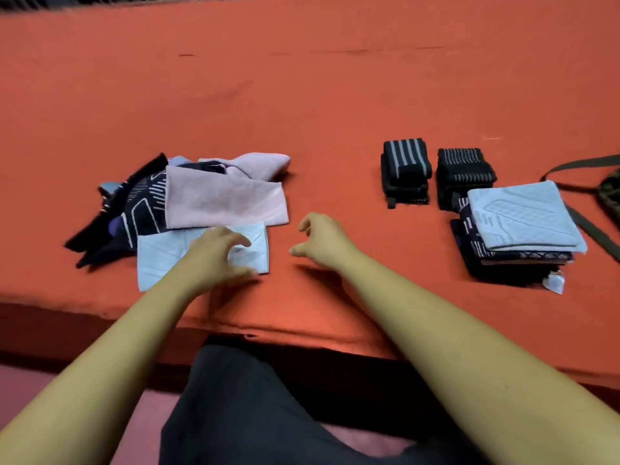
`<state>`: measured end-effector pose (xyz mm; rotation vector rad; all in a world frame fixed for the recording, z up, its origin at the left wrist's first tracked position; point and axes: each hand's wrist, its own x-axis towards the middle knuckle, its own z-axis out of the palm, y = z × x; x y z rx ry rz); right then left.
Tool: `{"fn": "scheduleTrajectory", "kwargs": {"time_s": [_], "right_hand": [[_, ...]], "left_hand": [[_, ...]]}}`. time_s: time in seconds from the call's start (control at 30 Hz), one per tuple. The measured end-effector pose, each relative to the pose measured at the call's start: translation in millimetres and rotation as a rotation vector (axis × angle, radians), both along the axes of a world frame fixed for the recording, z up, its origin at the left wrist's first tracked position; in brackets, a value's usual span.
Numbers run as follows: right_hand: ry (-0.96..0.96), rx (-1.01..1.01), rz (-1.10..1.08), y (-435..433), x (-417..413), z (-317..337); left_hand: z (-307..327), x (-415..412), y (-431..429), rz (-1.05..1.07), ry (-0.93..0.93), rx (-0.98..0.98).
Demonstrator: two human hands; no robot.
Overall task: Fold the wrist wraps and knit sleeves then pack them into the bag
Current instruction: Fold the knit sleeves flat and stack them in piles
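On the orange surface [302, 105], a loose pile of knit sleeves lies at the left: a pink sleeve [224, 199], a dark patterned sleeve [141, 209] and a white sleeve [161, 256] at the front. My left hand [221, 253] rests on the white sleeve with fingers spread over its right end. My right hand [322, 239] hovers just right of the pile, fingers loosely curled, holding nothing. At the right stand two folded black striped wrist wraps [406, 172] [464, 172] and a stack of folded sleeves [523, 219] topped by a white one.
A camouflage bag [612, 193] with a dark strap [590, 226] lies at the far right edge. The surface's front edge [268, 327] runs just before my dark-clothed lap [251, 397]. Bare orange cloth stretches behind the piles.
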<state>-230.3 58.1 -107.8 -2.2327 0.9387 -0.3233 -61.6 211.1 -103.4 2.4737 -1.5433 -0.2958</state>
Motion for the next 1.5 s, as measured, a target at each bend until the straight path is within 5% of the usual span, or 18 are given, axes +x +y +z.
{"fn": "scheduleTrajectory", "kwargs": {"time_s": [0.07, 0.33, 0.6, 0.7, 0.8, 0.9, 1.0, 1.1, 1.17, 1.27, 1.4, 1.5], "right_hand": [[0.045, -0.007, 0.067, 10, 14, -5], [-0.006, -0.162, 0.245, 29, 25, -28], [-0.433, -0.144, 0.182, 9, -9, 30], [-0.458, -0.021, 0.177, 5, -39, 71], [-0.58, 0.084, 0.115, 1, -63, 92], [-0.744, 0.244, -0.053, -9, -88, 99], [-0.816, 0.391, -0.32, -27, -116, 84], [-0.688, 0.476, -0.572, -34, -132, 45], [-0.568, 0.418, -0.648, -32, -137, 11], [-0.344, 0.284, -0.68, -28, -142, -29], [-0.265, 0.057, -0.634, -19, -145, -39], [-0.315, 0.002, -0.565, -11, -143, -34]], "left_hand": [[-15, 15, 13, -0.022, -0.09, 0.12], [-33, 16, 22, -0.235, -0.289, -0.271], [31, -21, 5, -0.072, 0.464, -0.622], [47, -30, -1, -0.193, 0.805, -0.513], [41, -36, -13, -0.306, 0.659, -0.246], [18, -44, -22, -0.307, 0.795, -0.173], [2, -56, -27, -0.091, 1.171, -0.361], [-3, -67, -41, 0.218, 1.388, -0.58], [-12, -70, -49, 0.393, 1.361, -0.614], [-27, -78, -53, 0.528, 0.993, -0.519], [-29, -82, -48, 0.325, 0.613, -0.277], [-31, -81, -44, 0.265, 0.316, -0.29]]}}
